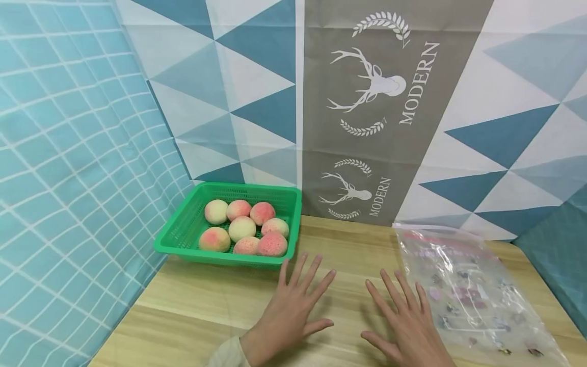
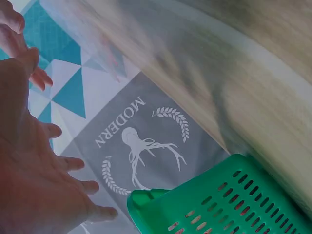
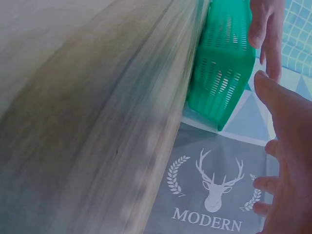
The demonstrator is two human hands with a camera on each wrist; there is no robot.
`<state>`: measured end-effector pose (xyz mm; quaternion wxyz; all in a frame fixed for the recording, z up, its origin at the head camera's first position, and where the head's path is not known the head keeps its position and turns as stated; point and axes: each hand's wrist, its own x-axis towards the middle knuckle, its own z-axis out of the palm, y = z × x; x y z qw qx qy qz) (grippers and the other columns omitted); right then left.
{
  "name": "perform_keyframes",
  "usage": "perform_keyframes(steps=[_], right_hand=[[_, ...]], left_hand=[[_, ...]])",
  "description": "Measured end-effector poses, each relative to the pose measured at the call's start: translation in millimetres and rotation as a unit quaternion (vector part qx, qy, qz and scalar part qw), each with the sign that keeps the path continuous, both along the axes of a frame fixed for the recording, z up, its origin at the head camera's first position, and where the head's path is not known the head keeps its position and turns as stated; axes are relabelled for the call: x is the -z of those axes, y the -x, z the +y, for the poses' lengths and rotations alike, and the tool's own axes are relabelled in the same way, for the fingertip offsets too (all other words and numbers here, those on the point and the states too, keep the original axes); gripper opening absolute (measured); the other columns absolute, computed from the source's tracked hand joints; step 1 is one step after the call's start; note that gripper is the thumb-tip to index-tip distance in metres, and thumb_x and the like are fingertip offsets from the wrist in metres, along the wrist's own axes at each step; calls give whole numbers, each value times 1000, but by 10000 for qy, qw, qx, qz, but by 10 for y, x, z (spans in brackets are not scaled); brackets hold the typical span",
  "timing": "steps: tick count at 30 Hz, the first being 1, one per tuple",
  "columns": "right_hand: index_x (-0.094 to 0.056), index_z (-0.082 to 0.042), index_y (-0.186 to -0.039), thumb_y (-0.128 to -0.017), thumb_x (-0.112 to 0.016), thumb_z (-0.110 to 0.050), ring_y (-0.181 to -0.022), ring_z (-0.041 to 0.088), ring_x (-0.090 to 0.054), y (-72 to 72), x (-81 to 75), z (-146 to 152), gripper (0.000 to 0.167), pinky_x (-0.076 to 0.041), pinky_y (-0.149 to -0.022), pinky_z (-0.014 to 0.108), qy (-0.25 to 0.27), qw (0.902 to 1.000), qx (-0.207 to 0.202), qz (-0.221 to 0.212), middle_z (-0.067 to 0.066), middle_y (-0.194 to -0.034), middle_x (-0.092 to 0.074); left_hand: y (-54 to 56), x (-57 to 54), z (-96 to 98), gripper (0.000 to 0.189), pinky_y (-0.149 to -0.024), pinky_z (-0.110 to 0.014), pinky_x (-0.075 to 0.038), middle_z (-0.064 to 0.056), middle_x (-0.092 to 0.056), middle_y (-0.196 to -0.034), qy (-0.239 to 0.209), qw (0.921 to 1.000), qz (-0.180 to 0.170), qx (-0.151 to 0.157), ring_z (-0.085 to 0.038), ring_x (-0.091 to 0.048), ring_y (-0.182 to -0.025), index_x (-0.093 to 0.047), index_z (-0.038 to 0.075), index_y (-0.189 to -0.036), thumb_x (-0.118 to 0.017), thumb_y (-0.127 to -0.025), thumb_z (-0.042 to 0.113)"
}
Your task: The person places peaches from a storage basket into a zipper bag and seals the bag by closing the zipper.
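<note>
My left hand (image 1: 289,311) hovers over the table with its fingers spread and straight, holding nothing. Its fingertips reach close to the near right corner of a green plastic basket (image 1: 183,250). Inside the basket lie several round pink and pale yellow peaches (image 1: 242,229). To the right, my right hand (image 1: 408,321) is likewise spread, palm down and without anything in it. Beside that hand, a clear zip bag (image 1: 477,285) with small colourful bits in or on it lies flat. The left wrist view shows the basket's slotted side (image 2: 234,195) below the left fingertips.
The wooden table (image 1: 192,306) carries the basket at back left and the bag at right. Behind stands a cloth backdrop (image 1: 357,102) with triangles, deer heads and the word MODERN. A blue checked cloth (image 1: 69,178) hangs along the left side.
</note>
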<state>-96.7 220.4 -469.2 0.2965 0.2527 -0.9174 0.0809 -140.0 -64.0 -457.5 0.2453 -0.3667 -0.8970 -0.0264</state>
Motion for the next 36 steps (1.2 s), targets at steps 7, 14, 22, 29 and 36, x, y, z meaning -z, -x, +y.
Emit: perform_keyframes(steps=[7,14,22,29,36], right_hand=[[-42,-19,-152,-90,-43,-76,-150,37,-16,3,-19,-4,84,5,-119,55,-34,9999,22,-112,14,-160,-29],[-45,-17,-150,-96,-59,-49,-139,35,-36,22,-133,14,65,-10,-119,43,158,9994,-10,-307,13,-152,-44],[-63,-1,-128,-88,-75,-24,-111,39,-61,206,-335,198,48,-49,-91,53,426,9965,196,-689,20,-120,-66],[-67,4,-112,-90,-74,-22,-91,42,-66,560,-434,449,35,-54,-73,55,243,9899,760,-1174,23,-101,-69],[-60,1,-81,-88,-75,-26,-56,33,-58,835,-315,639,32,-46,-48,47,-230,9806,1251,-1490,13,-67,-57]], left_hand=[[66,-9,-73,94,-111,-72,-17,-15,-16,-164,96,9996,17,-266,-41,-7,-151,-29,24,-158,-63,-83,70],[119,8,-99,91,-112,-70,-17,-16,-19,-163,512,9978,239,-360,-41,-19,-149,-32,23,-157,-61,-85,69],[86,42,-153,75,-112,-69,-18,-15,-48,-147,949,9934,294,-578,-34,-49,-131,-52,22,-144,-56,-87,71],[37,104,-162,59,-114,-68,-16,-1,-69,-87,1516,9844,381,-812,-19,-65,-90,-69,19,-115,-52,-90,70],[64,127,-120,50,-114,-68,-13,1,-62,-67,1777,9792,502,-840,-16,-64,-74,-69,16,-90,-67,-83,64]])
